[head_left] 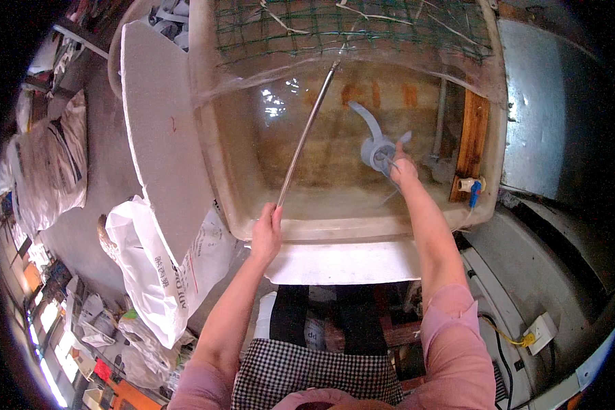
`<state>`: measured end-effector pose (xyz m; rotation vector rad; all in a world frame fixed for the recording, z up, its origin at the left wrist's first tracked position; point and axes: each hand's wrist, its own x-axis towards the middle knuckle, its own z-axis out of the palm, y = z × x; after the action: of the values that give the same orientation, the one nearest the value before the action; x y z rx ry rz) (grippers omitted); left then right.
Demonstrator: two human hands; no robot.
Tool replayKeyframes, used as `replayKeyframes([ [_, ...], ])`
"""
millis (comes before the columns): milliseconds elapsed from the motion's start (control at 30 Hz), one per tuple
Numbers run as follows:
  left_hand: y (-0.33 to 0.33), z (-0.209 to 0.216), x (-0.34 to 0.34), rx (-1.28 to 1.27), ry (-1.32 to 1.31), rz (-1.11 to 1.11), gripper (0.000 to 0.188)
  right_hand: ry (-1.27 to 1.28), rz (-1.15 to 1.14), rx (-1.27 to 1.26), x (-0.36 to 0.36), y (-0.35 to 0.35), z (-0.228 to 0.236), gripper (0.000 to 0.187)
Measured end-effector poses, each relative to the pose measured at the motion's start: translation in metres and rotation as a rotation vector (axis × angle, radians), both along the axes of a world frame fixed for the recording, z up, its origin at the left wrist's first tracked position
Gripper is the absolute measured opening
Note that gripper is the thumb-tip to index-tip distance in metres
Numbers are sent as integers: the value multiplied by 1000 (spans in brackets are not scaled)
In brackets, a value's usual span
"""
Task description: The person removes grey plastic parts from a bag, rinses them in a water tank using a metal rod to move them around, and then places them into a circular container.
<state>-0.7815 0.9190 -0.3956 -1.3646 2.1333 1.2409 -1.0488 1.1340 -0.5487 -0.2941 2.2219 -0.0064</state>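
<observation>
My left hand (266, 229) is closed round the lower end of a long thin metal rod (306, 133). The rod slants up and away over a tub of murky water, its far tip by the green netting. Over the water on the right, my right hand (404, 171) grips a grey plastic piece (376, 152) with a round, hollow hub and a curved blade reaching up and left. A shorter blade shows beside my fingers, and a thin grey strand hangs below the hub. My fingers partly hide that side of the piece.
The pale tub's rim (321, 229) runs in front of me. Green netting (389, 31) covers its far end. Inside right are a wooden board (473, 137) and a blue-handled valve (475, 195). A white sack (147, 266) and white foam board (167, 130) stand left.
</observation>
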Motion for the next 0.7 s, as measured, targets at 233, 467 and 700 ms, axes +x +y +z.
replayKeyframes([
  [233,-1,-13,-15,-78,80,46,22,39,74,30,2,-8,3,67],
  [467,-6,-11,-11,-114,32,134,21,10,81,36,0,-15,7,76],
  [700,-18,-11,13,-403,49,106,26,15,118,57,2,-20,11,59],
])
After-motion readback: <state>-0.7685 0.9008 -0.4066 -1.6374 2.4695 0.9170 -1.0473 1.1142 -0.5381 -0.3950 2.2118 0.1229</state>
